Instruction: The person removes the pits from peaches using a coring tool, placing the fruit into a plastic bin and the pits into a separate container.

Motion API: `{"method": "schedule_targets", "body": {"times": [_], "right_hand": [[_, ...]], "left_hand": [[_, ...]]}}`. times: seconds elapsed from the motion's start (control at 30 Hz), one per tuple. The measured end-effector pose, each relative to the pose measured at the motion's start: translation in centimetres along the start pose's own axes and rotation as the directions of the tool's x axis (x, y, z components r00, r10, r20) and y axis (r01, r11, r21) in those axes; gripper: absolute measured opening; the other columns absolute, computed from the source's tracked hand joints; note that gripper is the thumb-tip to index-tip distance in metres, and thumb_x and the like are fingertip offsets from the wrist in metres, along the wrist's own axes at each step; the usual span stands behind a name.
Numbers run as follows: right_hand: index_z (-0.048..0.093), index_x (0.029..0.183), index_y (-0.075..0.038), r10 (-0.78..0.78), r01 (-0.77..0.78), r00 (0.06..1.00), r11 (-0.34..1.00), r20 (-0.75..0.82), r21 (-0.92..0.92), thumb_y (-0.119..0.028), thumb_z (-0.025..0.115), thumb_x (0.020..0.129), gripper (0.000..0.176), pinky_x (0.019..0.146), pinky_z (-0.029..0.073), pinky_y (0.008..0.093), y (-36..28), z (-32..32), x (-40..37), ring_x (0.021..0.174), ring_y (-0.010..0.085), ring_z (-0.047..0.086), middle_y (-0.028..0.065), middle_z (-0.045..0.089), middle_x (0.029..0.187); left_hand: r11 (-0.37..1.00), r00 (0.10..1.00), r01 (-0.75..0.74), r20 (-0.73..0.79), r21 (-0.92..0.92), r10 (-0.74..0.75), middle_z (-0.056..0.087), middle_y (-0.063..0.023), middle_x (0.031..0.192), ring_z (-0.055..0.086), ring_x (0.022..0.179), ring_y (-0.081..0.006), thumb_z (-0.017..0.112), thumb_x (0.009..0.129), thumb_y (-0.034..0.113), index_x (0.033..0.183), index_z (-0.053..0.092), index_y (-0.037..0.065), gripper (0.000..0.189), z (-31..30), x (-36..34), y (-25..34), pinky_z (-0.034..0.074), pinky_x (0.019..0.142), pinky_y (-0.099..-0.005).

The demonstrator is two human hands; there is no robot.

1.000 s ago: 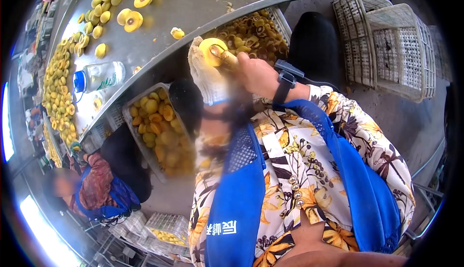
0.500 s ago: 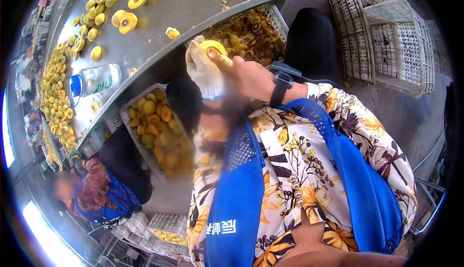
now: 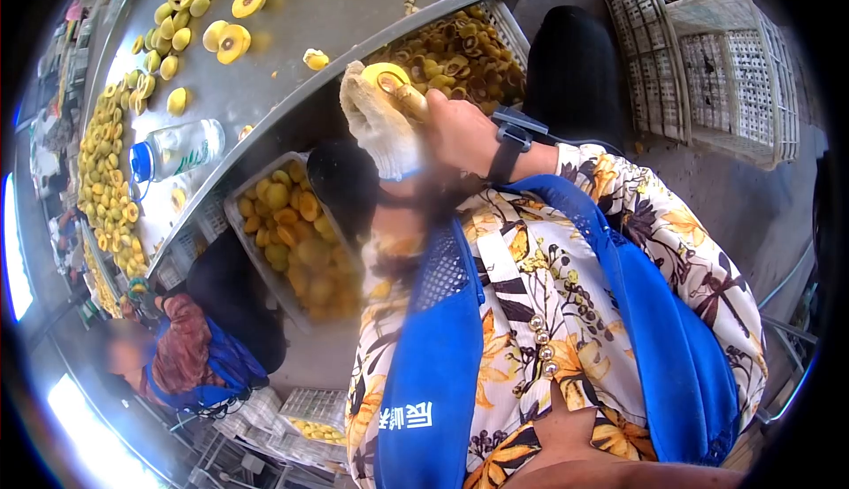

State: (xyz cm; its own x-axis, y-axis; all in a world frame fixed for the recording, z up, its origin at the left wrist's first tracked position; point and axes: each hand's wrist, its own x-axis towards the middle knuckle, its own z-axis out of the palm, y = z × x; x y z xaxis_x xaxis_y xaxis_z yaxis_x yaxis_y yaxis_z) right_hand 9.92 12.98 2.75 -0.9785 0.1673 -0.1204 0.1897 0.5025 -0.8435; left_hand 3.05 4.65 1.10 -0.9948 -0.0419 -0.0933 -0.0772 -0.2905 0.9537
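Note:
A cut yellow peach half point(image 3: 386, 74) rests in my left hand point(image 3: 376, 122), which wears a whitish knitted glove and is closed around the fruit. My right hand point(image 3: 460, 135), bare with a dark watch on the wrist, grips a slim tool with a pale handle point(image 3: 409, 98). The tool's end meets the cut face of the peach half, but its tip cannot be made out. Just beyond both hands, under the table edge, a crate point(image 3: 508, 34) holds many brownish-orange fruit pieces.
A metal table point(image 3: 301, 11) carries loose peach halves point(image 3: 233, 43), a long heap of them point(image 3: 110, 171) and a clear blue-capped bottle point(image 3: 181, 150). Below stands a crate of peach halves point(image 3: 296, 237). White crates point(image 3: 734, 73) stand right. A co-worker point(image 3: 190, 347) sits at left.
The view has shifted slightly. My left hand still holds the peach half, and the right hand with the tool has turned a little against its cut face.

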Motion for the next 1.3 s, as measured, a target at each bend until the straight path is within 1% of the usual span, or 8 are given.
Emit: {"method": "schedule_targets", "body": {"times": [0.47,0.6,0.8,0.97,1.07,1.1,1.2,1.3], "right_hand": [[0.050,0.095,0.004,0.149,-0.167,0.965,0.983,0.213,0.069,-0.008,0.049,0.076,0.022,0.058,0.049,0.0416,-0.5,-0.6,-0.3,0.067,0.0387,0.062,0.0251,0.060,0.073],[0.048,0.101,0.000,0.278,-0.421,0.861,0.859,0.426,0.290,-0.009,0.049,0.079,0.024,0.041,0.041,0.0319,-1.6,-1.0,-0.3,0.045,0.0191,0.052,0.0108,0.054,0.060],[0.046,0.098,-0.003,0.191,-0.572,0.750,0.668,0.634,0.475,-0.008,0.046,0.081,0.018,0.036,0.034,0.0257,-2.2,-2.2,-0.8,0.040,0.0096,0.040,0.0009,0.044,0.056],[0.045,0.092,-0.004,0.274,-0.676,0.686,0.584,0.675,0.450,-0.008,0.049,0.082,0.012,0.037,0.035,0.0251,-2.1,-2.2,-0.5,0.045,0.0086,0.043,0.0023,0.047,0.063],[0.044,0.091,-0.004,0.263,-0.694,0.677,0.541,0.687,0.476,-0.009,0.050,0.082,0.012,0.038,0.035,0.0252,-1.6,-1.9,-0.5,0.046,0.0091,0.044,0.0023,0.048,0.065],[0.045,0.090,-0.004,0.274,-0.692,0.677,0.553,0.683,0.464,-0.009,0.051,0.082,0.012,0.038,0.035,0.0252,-1.7,-1.8,-0.5,0.046,0.0091,0.044,0.0021,0.047,0.064],[0.045,0.090,-0.005,0.299,-0.673,0.686,0.608,0.663,0.422,-0.009,0.051,0.081,0.011,0.037,0.035,0.0249,-1.7,-1.7,-0.6,0.045,0.0087,0.043,0.0016,0.047,0.064],[0.045,0.090,-0.005,0.287,-0.646,0.693,0.653,0.661,0.394,-0.009,0.050,0.081,0.011,0.037,0.035,0.0242,-1.5,-1.5,-0.8,0.045,0.0078,0.042,0.0011,0.047,0.064]], "left_hand": [[0.949,0.908,0.316,0.293,-0.009,-0.300,0.061,-0.0108,0.088,0.061,0.071,-0.0231,0.056,0.088,0.032,0.108,0.053,0.001,0.037,-2.3,2.2,0.8,0.052,0.061,-0.0307],[0.910,0.923,0.372,0.177,-0.181,-0.342,0.061,-0.0132,0.086,0.061,0.067,-0.0282,0.052,0.089,0.037,0.100,0.054,0.005,0.034,-1.0,0.5,1.8,0.052,0.056,-0.0378],[0.725,0.732,0.657,0.400,-0.206,-0.551,0.063,-0.0158,0.076,0.060,0.061,-0.0311,0.050,0.088,0.038,0.086,0.059,0.005,0.034,-2.2,2.5,1.3,0.051,0.052,-0.0379],[0.962,0.943,0.272,0.198,0.007,-0.268,0.062,-0.0182,0.074,0.059,0.054,-0.0264,0.052,0.089,0.028,0.087,0.057,-0.001,0.029,-0.8,1.6,1.9,0.049,0.050,-0.0330],[0.913,0.881,0.408,0.270,-0.019,-0.389,0.062,-0.0174,0.073,0.059,0.054,-0.0271,0.052,0.088,0.028,0.087,0.057,0.000,0.029,-0.7,1.8,2.2,0.049,0.050,-0.0334],[0.763,0.760,0.629,0.320,-0.146,-0.565,0.058,-0.0141,0.070,0.055,0.050,-0.0216,0.053,0.087,0.021,0.086,0.055,0.001,0.021,-0.5,1.9,2.7,0.046,0.044,-0.0293],[0.715,0.694,0.694,0.345,-0.086,-0.632,0.058,-0.0147,0.071,0.054,0.050,-0.0224,0.054,0.086,0.023,0.087,0.054,0.001,0.022,-0.9,2.1,2.6,0.047,0.046,-0.0282],[0.898,0.859,0.439,0.274,0.043,-0.433,0.060,-0.0126,0.074,0.057,0.056,-0.0194,0.056,0.086,0.016,0.088,0.057,-0.001,0.017,-1.3,2.3,1.3,0.047,0.050,-0.0261]]}}
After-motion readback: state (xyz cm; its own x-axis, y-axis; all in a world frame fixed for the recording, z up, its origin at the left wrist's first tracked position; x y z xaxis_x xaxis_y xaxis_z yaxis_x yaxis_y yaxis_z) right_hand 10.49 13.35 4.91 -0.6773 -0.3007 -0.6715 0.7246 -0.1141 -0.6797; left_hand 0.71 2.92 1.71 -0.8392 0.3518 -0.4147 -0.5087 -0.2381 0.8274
